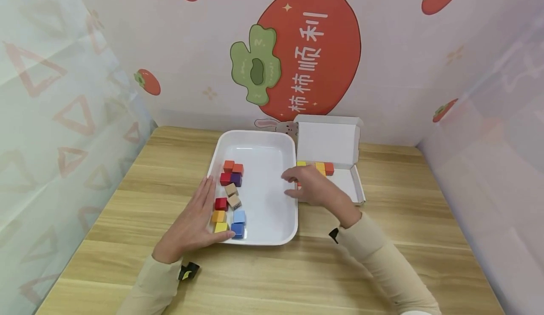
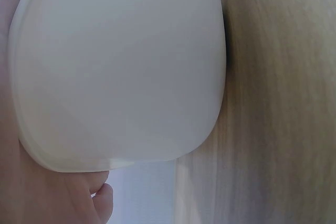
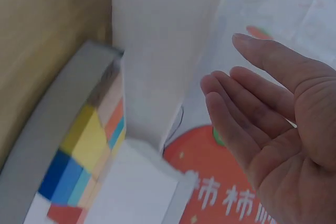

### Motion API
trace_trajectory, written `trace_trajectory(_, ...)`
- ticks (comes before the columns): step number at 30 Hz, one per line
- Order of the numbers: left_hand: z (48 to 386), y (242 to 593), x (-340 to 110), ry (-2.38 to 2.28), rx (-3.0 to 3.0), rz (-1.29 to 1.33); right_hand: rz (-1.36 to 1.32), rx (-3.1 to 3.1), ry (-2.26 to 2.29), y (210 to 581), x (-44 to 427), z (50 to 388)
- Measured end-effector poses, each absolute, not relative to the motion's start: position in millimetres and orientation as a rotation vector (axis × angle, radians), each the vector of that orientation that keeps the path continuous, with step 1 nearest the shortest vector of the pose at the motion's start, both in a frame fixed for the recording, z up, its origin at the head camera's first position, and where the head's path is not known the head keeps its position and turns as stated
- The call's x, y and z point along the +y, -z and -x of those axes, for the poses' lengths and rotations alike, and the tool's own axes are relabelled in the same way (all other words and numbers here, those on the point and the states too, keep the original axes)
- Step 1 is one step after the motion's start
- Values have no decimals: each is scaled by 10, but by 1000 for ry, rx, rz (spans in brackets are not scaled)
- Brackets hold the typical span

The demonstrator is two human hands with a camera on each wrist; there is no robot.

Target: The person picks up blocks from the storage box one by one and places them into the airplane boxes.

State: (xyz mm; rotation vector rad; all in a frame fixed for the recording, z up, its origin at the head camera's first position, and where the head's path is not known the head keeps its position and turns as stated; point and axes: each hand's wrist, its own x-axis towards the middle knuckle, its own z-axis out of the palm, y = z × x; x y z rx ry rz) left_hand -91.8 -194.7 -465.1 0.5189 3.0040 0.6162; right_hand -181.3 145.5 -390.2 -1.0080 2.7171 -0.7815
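Along the left side of the white tray lie several coloured cubes, among them a dark blue cube and a light blue cube. My left hand lies with extended fingers on the tray's left rim, its thumb reaching over the near edge to the blue cube; in the left wrist view the hand is beside the tray's outer wall. Over the tray's right rim hovers my right hand, fingers relaxed and apart from the thumb. Nothing shows between them in the right wrist view of the hand.
Right of the tray stands an open white box, partly filled with coloured blocks, its lid raised at the back. More blocks show inside it in the right wrist view. A printed curtain hangs behind the wooden table.
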Motion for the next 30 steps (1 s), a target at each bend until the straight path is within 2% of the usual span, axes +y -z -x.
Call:
trace_trajectory(10, 922, 4645, -1939, -623, 3004, -512, 977, 2534, 698, 4069, 1009, 1596)
trace_trajectory(19, 913, 4631, -1954, -636, 2990, -518, 1054, 2494, 568, 4243, 645, 1471)
trace_trajectory(30, 912, 4640, -1963, -630, 3010, -555, 1066, 2540, 512, 4363, 442, 1436)
